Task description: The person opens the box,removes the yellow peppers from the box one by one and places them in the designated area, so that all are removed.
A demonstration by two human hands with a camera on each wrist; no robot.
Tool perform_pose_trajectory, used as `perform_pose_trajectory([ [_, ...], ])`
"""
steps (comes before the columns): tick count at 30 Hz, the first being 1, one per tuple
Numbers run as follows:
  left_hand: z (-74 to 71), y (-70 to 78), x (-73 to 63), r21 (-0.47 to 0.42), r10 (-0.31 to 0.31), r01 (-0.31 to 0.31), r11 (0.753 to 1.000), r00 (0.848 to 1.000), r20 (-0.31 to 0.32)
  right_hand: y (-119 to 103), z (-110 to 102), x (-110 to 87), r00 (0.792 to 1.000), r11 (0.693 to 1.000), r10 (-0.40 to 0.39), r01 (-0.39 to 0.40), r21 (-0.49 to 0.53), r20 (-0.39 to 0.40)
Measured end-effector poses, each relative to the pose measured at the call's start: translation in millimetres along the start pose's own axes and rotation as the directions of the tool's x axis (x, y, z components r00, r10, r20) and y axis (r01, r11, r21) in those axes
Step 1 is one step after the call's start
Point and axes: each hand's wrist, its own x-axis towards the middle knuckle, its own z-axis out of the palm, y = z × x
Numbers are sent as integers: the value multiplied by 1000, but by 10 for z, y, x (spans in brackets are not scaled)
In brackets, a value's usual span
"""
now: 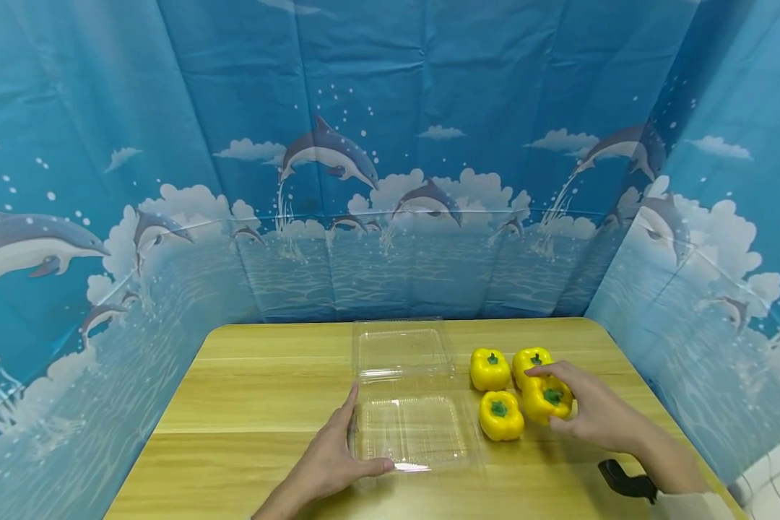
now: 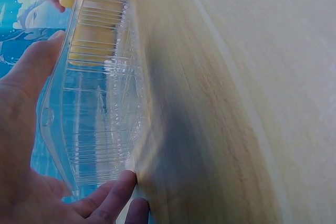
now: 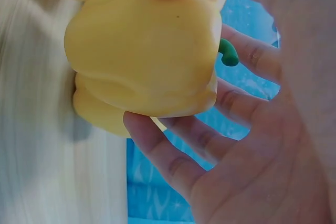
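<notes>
My right hand [image 1: 591, 408] grips a yellow bell pepper [image 1: 546, 399], thumb on the near side and fingers round the far side. In the right wrist view this pepper [image 3: 147, 45] fills the space between thumb and fingers, and its green stem [image 3: 228, 52] points toward the palm. A clear plastic clamshell container [image 1: 416, 433] lies unfolded on the table, its lid [image 1: 403, 350] toward the back. At the container's near left corner rests my left hand [image 1: 328, 455], thumb along the front rim and fingers extended against the left side. The left wrist view shows fingertips [image 2: 126, 179] low by its base.
Beside the container on the right stand three more yellow bell peppers: one at the back left [image 1: 490, 370], one in front [image 1: 501, 416] and one behind the gripped pepper [image 1: 531, 359]. A dolphin-print curtain [image 1: 390, 274] surrounds the wooden table [image 1: 253, 404]. A black strap [image 1: 627, 482] hangs by the right wrist.
</notes>
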Motion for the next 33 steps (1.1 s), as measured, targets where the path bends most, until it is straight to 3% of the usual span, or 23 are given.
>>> perform_pose_trajectory([
  [22, 7, -19, 4, 9, 12, -12, 1000, 1000, -10, 139, 154, -66, 993, 998, 49, -53, 38, 103],
  [33, 11, -10, 6, 14, -1, 1, 1000, 1000, -10, 202, 182, -102, 992, 997, 47, -53, 50, 114],
])
